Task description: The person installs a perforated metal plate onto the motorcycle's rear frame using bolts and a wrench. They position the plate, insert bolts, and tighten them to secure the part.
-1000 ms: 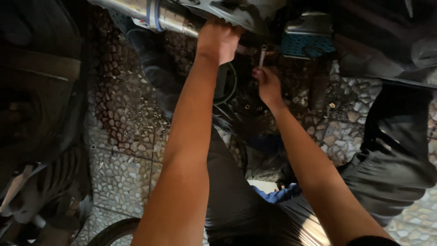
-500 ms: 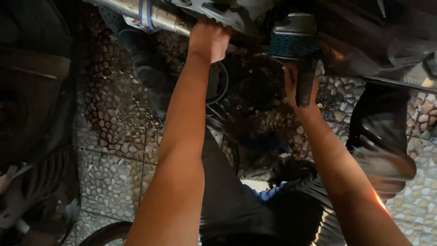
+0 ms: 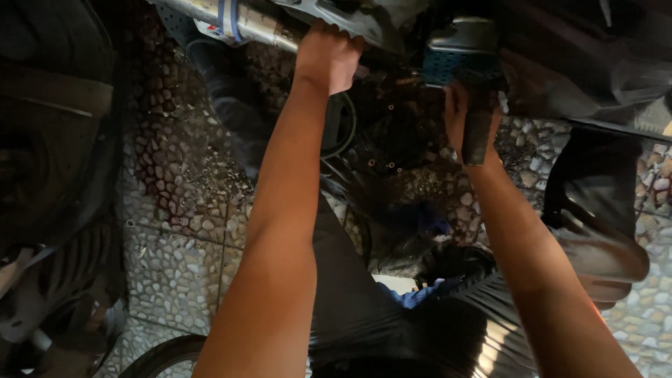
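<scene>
Left hand [image 3: 329,56] is closed around the edge of the grey metal frame piece [image 3: 350,21] just beside the long silver cylindrical tube with a blue band [image 3: 238,19]; right hand [image 3: 470,115] is wrapped tight on the dark handle of the teal-and-grey power tool [image 3: 458,49], whose body presses up toward the dark machine underside [image 3: 560,63]; below lies the pebble-patterned tiled floor [image 3: 175,266], with a black ribbed tyre [image 3: 42,294] at the left edge; judging by the braced grip, the work looks mid-way; what the tool's tip meets is hidden, so what remains cannot be told.
</scene>
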